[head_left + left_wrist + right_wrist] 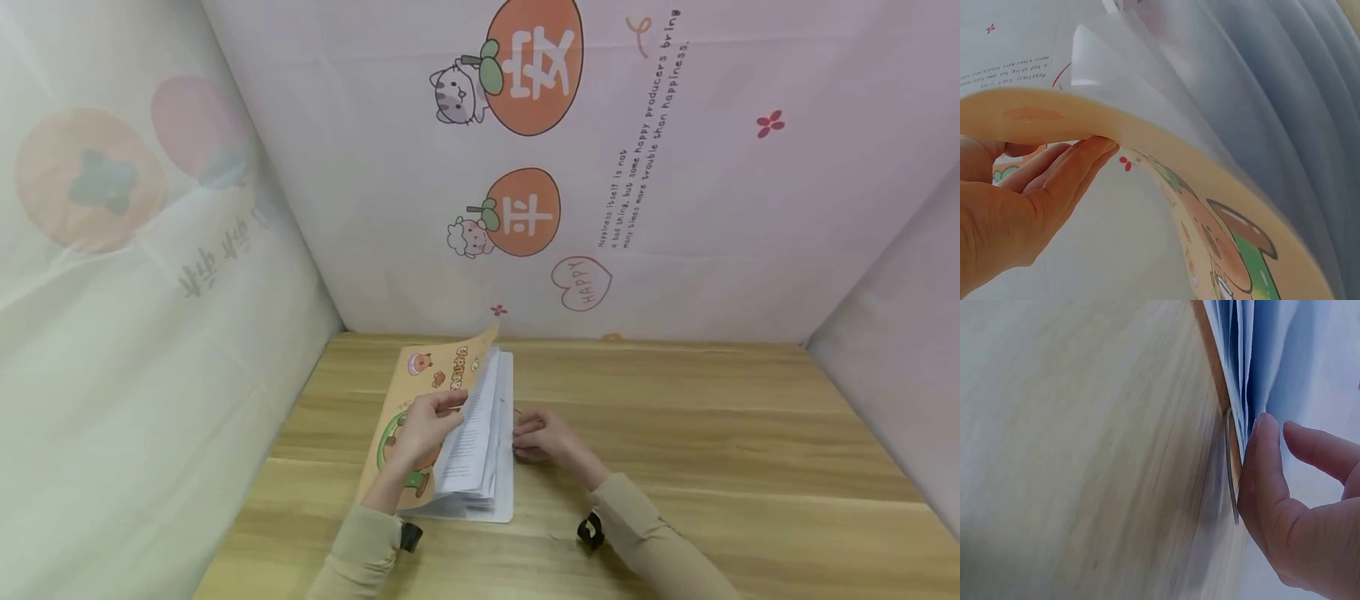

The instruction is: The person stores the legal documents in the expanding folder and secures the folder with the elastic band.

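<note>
A folder with an orange cartoon-printed cover (408, 392) lies on the table, its cover lifted and bowed to the left. Clear sleeves with printed pages (470, 442) show inside. My left hand (427, 429) is at the printed side of the cover, and in the left wrist view its nearly straight fingers (1079, 165) press against the bent cover. My right hand (546, 435) is at the folder's right edge; its fingertips touch the sleeve edges, thumb apart from the fingers. A thin grey cord (1231, 469) sticks out from that edge beside the fingers.
The wood-grain table (675, 433) stretches to the right of the folder. White printed cloth (690, 208) encloses the table at the back and both sides. Black straps (591, 531) are at both sleeve cuffs.
</note>
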A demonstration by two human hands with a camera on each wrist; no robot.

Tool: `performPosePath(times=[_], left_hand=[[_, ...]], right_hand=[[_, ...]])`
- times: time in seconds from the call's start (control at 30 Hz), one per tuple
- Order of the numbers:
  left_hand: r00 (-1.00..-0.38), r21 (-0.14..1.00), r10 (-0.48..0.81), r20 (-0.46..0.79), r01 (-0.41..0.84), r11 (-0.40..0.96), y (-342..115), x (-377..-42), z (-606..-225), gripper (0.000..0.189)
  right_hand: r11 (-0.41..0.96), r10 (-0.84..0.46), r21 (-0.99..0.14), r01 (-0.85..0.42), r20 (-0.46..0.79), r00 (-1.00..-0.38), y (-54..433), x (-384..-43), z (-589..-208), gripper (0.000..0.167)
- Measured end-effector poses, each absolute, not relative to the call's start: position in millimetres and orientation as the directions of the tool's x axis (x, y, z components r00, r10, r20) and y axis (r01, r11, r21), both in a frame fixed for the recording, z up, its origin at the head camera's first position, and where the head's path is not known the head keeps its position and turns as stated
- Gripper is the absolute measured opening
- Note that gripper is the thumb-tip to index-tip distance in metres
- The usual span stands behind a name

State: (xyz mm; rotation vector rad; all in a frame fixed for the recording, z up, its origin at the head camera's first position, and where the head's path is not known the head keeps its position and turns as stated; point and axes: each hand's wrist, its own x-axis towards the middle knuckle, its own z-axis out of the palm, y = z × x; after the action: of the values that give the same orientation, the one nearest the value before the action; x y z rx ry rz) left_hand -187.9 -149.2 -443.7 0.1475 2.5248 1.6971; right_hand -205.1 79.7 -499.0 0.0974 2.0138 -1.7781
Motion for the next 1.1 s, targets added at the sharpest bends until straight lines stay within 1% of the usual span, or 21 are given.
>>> performPosePath(times=[0.2,0.37,0.57,0.67,0.87,0.97,1.03,1.1], left_hand=[[-0.984,0.897,0.175,-0.025,0.055,0.439,-142.2,-188.8,-449.9,0.043],[-0.975,0.861,0.218,-0.03,0.086,0.502,-136.9,-192.0,-459.0,0.04],[-0.96,0.812,0.28,-0.006,0.159,0.561,-127.0,-194.4,-470.3,0.037],[-0.958,0.781,0.288,-0.005,0.176,0.599,-121.6,-196.2,-477.2,0.036],[-0.948,0.71,0.318,-0.005,0.22,0.669,-112.8,-195.2,-485.9,0.033],[-0.942,0.686,0.336,-0.022,0.23,0.69,-107.6,-191.8,-487.9,0.035],[-0.938,0.682,0.345,-0.043,0.224,0.696,-103.9,-189.0,-488.3,0.038],[-0.938,0.67,0.339,-0.076,0.203,0.714,-100.1,-185.9,-488.4,0.041]], right_hand=[[0.151,-0.233,-0.926,0.346,-0.373,-0.898,93.1,-207.3,-499.1,0.05],[0.154,-0.216,-0.926,0.345,-0.372,-0.903,102.3,-210.4,-497.6,0.046],[0.228,-0.182,-0.92,0.319,-0.362,-0.914,110.6,-211.5,-495.0,0.049],[0.25,-0.164,-0.915,0.316,-0.362,-0.918,113.7,-210.9,-492.4,0.048],[0.221,-0.2,-0.934,0.279,-0.324,-0.925,119.8,-207.9,-489.8,0.049],[0.255,-0.189,-0.924,0.286,-0.337,-0.922,120.1,-207.0,-489.3,0.048],[0.275,-0.166,-0.91,0.312,-0.364,-0.916,118.0,-207.2,-489.0,0.047],[0.268,-0.169,-0.906,0.327,-0.379,-0.91,116.7,-207.4,-489.0,0.049]])
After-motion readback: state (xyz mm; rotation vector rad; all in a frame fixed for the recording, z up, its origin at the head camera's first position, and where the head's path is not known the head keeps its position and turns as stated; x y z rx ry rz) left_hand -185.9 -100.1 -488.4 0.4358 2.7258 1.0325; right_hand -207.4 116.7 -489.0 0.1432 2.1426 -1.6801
